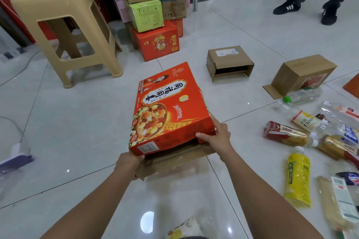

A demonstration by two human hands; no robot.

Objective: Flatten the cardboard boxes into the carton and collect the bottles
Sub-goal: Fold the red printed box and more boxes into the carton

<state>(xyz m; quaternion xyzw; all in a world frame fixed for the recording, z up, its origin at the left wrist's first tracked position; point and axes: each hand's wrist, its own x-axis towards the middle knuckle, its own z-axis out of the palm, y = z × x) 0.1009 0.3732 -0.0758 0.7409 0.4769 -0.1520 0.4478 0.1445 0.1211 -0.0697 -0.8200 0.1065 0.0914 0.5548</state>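
Red box (167, 110) was tilted off the floor. Left hand (129, 161) curled round its near-left corner, right hand (217, 134) gripped the near-right corner. Bottle (303, 120) label read "C100".

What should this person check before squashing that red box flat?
1. Both hands on the red box: the left hand grips its near left corner and the right hand its near right corner. Ok.
2. Near end opened: a brown flap hangs loose below it. Ok.
3. Far end opened: hidden from this view. Cannot tell.
4. Box empty: the opening is dark. Cannot tell.
5. Space to press down: the yellow bottle and the other bottles lie to the right, apart from the box. Ok.
6. Other boxes flattened: two brown boxes behind are not yet flat. Not ok.
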